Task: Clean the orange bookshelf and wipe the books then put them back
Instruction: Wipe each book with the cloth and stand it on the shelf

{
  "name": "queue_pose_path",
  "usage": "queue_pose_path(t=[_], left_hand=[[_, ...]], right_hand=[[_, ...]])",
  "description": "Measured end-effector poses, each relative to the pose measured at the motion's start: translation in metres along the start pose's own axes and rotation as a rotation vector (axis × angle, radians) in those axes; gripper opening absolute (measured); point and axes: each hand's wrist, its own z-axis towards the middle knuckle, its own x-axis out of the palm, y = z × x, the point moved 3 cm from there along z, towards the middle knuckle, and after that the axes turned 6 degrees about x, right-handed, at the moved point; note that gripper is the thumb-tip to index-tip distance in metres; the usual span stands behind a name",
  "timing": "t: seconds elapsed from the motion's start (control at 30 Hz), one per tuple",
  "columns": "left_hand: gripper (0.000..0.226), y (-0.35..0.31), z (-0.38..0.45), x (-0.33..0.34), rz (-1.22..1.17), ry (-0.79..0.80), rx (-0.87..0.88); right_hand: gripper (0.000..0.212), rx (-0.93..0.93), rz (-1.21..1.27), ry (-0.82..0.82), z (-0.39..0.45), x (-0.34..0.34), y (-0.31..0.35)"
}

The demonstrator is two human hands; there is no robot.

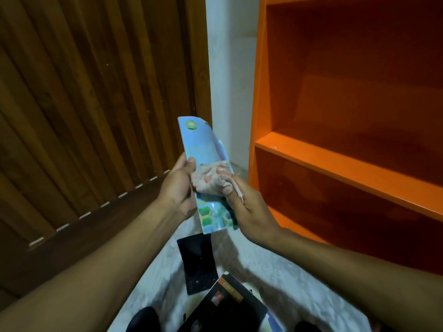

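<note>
Held upright before the bookshelf (335,144) — a blue book (203,152), gripped along its left edge by the left hand (177,188), thumb on the cover, likely to steady it for wiping. Bunched against the cover's middle, a pale cloth (211,180), pinched in the right hand (249,212). Shelves bare and orange at right, seemingly cleared for cleaning. Stacked on the pale floor (299,279) below, near the feet — a black book (199,262) and another dark one (227,305), apparently awaiting their turn. Closed at left, a wooden door (84,92).
</note>
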Motion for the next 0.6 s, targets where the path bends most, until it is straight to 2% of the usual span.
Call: queue_pose_path(t=[0.13,0.27,0.37,0.47,0.6], left_hand=[[0.032,-0.02,0.008,-0.025,0.059,-0.114,0.053],[0.035,-0.031,0.009,-0.034,0.278,-0.107,0.172],[0.036,-0.035,0.001,-0.028,0.442,0.021,0.241],[0.037,-0.038,-0.007,-0.021,0.518,0.169,0.258],[0.037,-0.038,-0.017,-0.008,0.481,0.322,0.22]], right_hand=[[0.048,-0.161,-0.097,0.128,-0.019,0.009,0.005],[0.028,-0.02,-0.127,0.202,-0.021,0.015,-0.009],[0.014,0.121,-0.098,0.088,-0.012,0.004,-0.019],[0.042,0.3,-0.054,-0.109,-0.002,-0.017,-0.029],[0.078,0.391,0.302,-0.119,0.008,-0.032,-0.046]])
